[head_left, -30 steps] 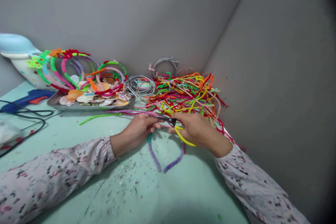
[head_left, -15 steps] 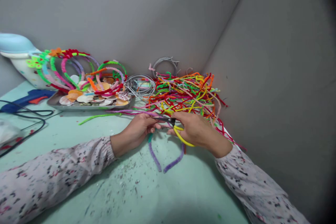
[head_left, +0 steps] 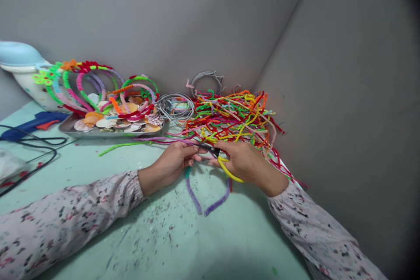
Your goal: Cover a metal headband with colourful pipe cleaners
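In my right hand (head_left: pixel 244 164) is a pair of scissors (head_left: pixel 229 171) with yellow handles and dark blades. The blades point left, their tips just above my left fingers. My left hand (head_left: pixel 173 164) is closed in a pinch, apparently on a lilac pipe cleaner (head_left: pixel 164 139) that runs out to the left behind it; the fingers partly hide the grip. Under both hands lies a headband (head_left: pixel 217 203) wrapped in purple, with teal higher on its left arm. Its two ends point towards me, and its top is hidden by the hands.
Behind my hands is a heap of coloured pipe cleaners (head_left: pixel 232 116). Coils of grey wire (head_left: pixel 177 107) sit beside a metal tray (head_left: pixel 108 133) of shells and fuzzy headbands. A blue glue gun (head_left: pixel 31 127), its black cord (head_left: pixel 49 157) and a blue-lidded bin (head_left: pixel 22 54) are at left.
The scissors have tilted, their blade tips now slightly higher and over my left fingers. My right hand has shifted a little; the left hand and the headband stay put.
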Tool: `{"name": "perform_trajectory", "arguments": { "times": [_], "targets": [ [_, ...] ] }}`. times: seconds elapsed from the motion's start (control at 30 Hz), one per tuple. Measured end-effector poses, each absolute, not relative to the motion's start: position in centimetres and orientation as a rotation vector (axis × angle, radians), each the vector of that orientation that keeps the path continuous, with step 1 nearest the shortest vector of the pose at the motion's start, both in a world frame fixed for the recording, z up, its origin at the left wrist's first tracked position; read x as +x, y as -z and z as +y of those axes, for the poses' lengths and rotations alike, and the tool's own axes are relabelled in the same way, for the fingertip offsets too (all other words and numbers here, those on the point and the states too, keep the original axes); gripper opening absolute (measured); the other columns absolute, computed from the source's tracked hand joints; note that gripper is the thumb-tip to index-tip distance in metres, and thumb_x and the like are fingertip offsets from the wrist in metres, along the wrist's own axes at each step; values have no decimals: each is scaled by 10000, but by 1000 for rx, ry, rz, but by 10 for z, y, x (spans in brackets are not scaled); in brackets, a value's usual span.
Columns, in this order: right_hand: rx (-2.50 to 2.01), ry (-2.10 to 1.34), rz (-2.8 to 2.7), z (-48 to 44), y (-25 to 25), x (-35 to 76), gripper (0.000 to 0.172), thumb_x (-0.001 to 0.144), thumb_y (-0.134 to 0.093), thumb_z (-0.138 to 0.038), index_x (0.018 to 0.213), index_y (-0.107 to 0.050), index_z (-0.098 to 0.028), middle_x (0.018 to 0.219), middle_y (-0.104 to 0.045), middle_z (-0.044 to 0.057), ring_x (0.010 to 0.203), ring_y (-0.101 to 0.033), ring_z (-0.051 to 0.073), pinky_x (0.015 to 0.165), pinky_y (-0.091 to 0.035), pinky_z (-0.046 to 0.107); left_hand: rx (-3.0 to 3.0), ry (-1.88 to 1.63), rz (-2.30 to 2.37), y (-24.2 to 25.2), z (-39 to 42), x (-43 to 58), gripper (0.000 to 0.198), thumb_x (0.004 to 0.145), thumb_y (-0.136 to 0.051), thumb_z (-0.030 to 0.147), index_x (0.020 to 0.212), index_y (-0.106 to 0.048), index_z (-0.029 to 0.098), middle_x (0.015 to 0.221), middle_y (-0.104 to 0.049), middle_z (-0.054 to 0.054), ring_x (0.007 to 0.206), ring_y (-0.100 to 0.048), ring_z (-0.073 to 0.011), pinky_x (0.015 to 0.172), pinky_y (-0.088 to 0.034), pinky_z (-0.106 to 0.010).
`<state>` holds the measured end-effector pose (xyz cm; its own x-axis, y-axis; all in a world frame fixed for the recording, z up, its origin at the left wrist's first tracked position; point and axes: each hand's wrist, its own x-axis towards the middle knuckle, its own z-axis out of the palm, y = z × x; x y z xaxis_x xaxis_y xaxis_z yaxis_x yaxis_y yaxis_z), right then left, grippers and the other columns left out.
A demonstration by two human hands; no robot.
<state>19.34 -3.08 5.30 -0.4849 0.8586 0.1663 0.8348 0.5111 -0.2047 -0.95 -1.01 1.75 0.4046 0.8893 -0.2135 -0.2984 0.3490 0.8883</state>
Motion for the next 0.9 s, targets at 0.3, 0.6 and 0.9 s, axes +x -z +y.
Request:
{"name": "perform_trajectory", "arguments": {
  "times": [0.3, 0.6, 0.9],
  "targets": [
    [-1739, -12, -2316, -5, -54, 227, 513, 771, -638, -490, 1202, -568, -223, 1022, -689, 92, 870, -637, 238, 710, -433, 299, 785, -950, 799, -18, -10, -10, 66, 773, -628, 104, 838, -638, 111, 769, -682, -59, 556, -605, -73, 469, -439, -140],
    [-1931, 41, -2462, 11, -27, 247, 496, 809, -539, -260, 1297, -517, -174, 1106, -653, 146, 977, -613, 245, 809, -434, 319, 775, -955, 783, -19, -10, -9, 71, 772, -583, 86, 833, -605, 113, 713, -666, -44, 538, -612, -83, 455, -433, -146],
    [-1403, -502, -2283, -21, -55, 189, 252, 905, -464, -342, 864, -669, -202, 830, -652, 14, 741, -555, 129, 679, -387, 244, 864, -950, 788, -17, -11, -8, 98, 765, -655, 143, 858, -628, 128, 643, -624, -14, 545, -575, -73, 496, -421, -149]
  ]
}}
